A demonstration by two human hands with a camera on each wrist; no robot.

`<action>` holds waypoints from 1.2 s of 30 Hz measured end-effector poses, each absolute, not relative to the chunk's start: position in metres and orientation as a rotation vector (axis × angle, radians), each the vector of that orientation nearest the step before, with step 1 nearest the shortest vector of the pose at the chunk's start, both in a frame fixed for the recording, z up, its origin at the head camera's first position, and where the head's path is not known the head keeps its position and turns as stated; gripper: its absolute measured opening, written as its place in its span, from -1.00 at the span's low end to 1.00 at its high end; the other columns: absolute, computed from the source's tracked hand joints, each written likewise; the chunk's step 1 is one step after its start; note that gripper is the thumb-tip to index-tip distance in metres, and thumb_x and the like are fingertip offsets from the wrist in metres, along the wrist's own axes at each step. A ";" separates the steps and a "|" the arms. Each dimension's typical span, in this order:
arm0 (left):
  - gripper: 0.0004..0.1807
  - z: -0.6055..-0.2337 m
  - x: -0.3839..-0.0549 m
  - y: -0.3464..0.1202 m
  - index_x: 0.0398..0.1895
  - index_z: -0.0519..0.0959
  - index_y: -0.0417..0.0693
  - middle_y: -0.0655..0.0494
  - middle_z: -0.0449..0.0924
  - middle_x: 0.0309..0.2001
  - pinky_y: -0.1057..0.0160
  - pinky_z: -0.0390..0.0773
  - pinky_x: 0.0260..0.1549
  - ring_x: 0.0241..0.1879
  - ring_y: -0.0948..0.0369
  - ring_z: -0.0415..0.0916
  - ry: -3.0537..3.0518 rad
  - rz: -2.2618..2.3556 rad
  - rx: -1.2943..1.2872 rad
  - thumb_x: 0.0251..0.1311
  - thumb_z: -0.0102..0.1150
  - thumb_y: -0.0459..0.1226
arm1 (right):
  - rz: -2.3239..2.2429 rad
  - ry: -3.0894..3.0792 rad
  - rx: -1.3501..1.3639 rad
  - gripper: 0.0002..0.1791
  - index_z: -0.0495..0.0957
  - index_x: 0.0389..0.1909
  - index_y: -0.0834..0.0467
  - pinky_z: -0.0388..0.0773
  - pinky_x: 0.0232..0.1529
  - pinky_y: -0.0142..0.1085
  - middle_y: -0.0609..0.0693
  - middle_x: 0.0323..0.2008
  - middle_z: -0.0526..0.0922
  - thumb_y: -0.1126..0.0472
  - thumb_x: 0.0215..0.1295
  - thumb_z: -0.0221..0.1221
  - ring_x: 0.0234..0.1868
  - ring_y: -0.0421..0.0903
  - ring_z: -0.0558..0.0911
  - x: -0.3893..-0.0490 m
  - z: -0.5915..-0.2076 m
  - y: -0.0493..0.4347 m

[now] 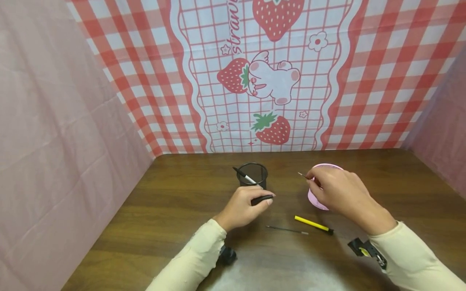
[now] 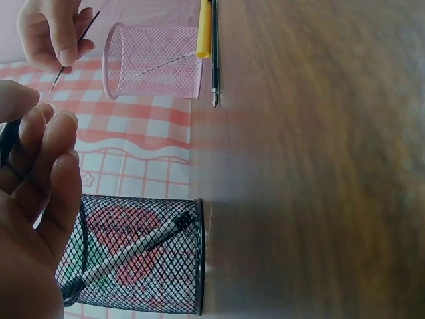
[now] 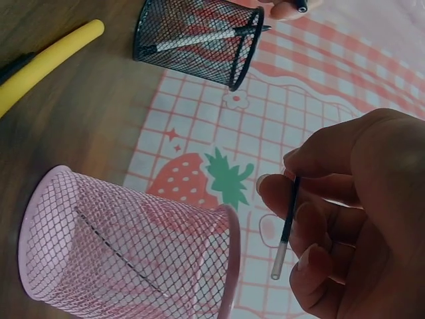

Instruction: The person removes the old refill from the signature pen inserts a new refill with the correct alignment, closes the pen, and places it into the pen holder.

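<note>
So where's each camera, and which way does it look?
Head: on the person's head, looking forward and down at the table; left hand, right hand and sleeves show.
Left wrist: on that wrist, facing the black mesh cup; both hands show.
Right wrist: on that wrist, facing the pink mesh cup; both hands show, the left barely.
The wrist views share both cups and the yellow pen.

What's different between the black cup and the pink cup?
The black cup holds a thick white pen with black ends; the pink cup holds a thin dark stick. The left hand is nearest the black cup, the right hand nearest the pink cup. Both are mesh and stand upright on the table.
</note>
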State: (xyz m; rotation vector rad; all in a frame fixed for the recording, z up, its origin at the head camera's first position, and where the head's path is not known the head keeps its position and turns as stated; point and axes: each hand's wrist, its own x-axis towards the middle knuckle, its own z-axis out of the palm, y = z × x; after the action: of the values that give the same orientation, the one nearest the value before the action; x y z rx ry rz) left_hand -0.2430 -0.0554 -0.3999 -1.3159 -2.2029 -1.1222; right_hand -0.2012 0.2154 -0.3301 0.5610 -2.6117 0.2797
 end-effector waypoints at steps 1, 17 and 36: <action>-0.82 -0.400 -0.243 -0.055 -0.09 0.74 -0.08 0.19 0.73 -0.21 0.46 0.54 -0.14 -0.20 0.44 0.57 -2.207 -1.120 -1.316 0.31 0.25 -0.28 | 0.277 -2.617 0.563 -0.89 0.69 -0.24 0.05 0.52 -0.55 -0.13 -0.15 -0.37 0.68 0.20 0.20 0.32 -0.43 -0.19 0.53 -0.201 -0.330 0.216; -0.81 -0.401 -0.245 -0.056 -0.08 0.74 -0.12 0.17 0.74 -0.18 0.43 0.54 -0.09 -0.15 0.41 0.59 -2.204 -1.137 -1.320 0.32 0.25 -0.28 | 0.434 -2.511 0.756 -0.93 0.72 -0.35 0.09 0.57 -0.38 -0.18 -0.21 -0.47 0.66 0.27 0.12 0.39 -0.46 -0.28 0.54 -0.214 -0.346 0.219; -0.81 -0.400 -0.245 -0.058 -0.08 0.75 -0.10 0.16 0.74 -0.18 0.45 0.55 -0.10 -0.17 0.43 0.59 -2.214 -1.161 -1.317 0.31 0.26 -0.28 | 0.408 -2.386 0.859 -0.92 0.71 -0.38 0.01 0.48 -0.46 -0.35 -0.32 -0.49 0.57 0.23 0.09 0.39 -0.48 -0.36 0.47 -0.211 -0.344 0.218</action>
State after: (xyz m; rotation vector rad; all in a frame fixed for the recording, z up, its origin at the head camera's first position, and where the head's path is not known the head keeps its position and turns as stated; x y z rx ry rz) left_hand -0.2447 -0.0577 -0.4002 -1.3172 -2.2144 -1.1609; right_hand -0.2111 0.2184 -0.3442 0.8592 -2.3856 0.4082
